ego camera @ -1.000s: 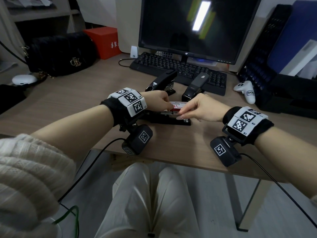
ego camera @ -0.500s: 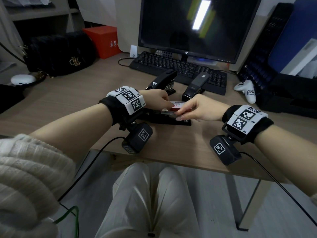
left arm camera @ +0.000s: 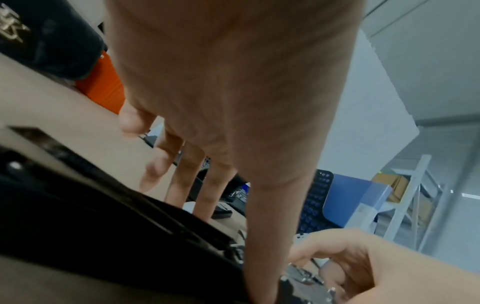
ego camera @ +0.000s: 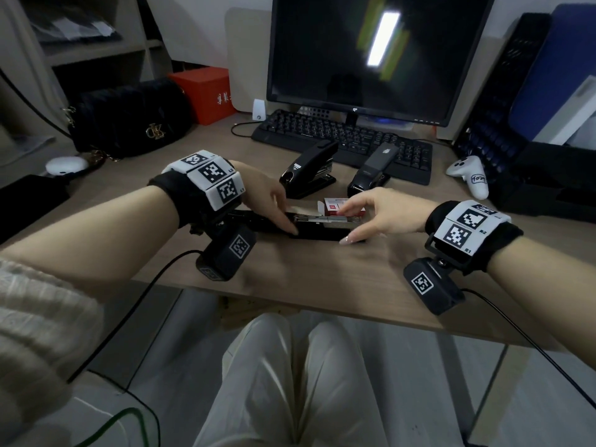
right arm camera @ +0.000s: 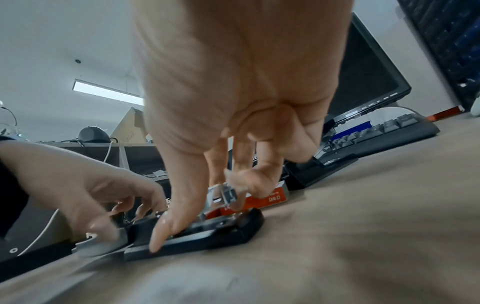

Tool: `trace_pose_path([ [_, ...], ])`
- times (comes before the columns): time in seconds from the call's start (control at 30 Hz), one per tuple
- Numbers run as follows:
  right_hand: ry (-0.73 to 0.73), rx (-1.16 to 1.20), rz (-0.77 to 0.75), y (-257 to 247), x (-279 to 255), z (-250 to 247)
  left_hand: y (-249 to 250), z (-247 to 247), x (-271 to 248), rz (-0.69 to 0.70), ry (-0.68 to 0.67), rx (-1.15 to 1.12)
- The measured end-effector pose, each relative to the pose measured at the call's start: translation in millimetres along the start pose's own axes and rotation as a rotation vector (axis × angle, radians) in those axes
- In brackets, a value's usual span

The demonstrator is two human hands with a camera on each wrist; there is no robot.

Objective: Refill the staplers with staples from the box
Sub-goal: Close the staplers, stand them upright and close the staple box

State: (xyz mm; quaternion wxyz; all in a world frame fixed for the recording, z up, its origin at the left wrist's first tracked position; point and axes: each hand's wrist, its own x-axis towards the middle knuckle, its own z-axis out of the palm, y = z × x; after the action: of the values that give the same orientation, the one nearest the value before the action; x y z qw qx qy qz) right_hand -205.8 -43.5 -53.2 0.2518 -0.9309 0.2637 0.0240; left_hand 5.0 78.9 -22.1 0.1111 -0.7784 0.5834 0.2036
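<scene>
My left hand (ego camera: 264,201) steadies the opened stapler (ego camera: 309,228) near the desk's front edge while my right hand (ego camera: 383,214) pinches its metal magazine (two staplers (ego camera: 309,171) behind remain closed).

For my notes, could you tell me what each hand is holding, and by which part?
Both hold the opened stapler: the left hand steadies its hinge end, while the right hand pinches its front end, thumb on the base.

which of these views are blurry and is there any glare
Head view: mostly sharp, a ceiling light glares off the dark monitor. Left wrist view: soft throughout, the open stapler smeared. Right wrist view: desk foreground blurred, the hands sharper.
</scene>
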Motion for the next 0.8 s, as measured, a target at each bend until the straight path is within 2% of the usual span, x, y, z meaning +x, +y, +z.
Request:
trace_pose_path([
  [0.13, -0.029, -0.109, -0.013, 2.2, 3.2, 2.0, -4.6, 3.4, 0.0, -0.073, -0.034, 0.130],
  [0.37, -0.048, -0.171, -0.025, 1.7, 7.9, 0.5, -11.7, 1.6, 5.0, -0.095, -0.107, 0.251],
  [0.8, -0.058, -0.208, -0.022, 5.3, 11.3, 4.2, -7.0, 10.8, 16.7, -0.151, -0.050, 0.151],
])
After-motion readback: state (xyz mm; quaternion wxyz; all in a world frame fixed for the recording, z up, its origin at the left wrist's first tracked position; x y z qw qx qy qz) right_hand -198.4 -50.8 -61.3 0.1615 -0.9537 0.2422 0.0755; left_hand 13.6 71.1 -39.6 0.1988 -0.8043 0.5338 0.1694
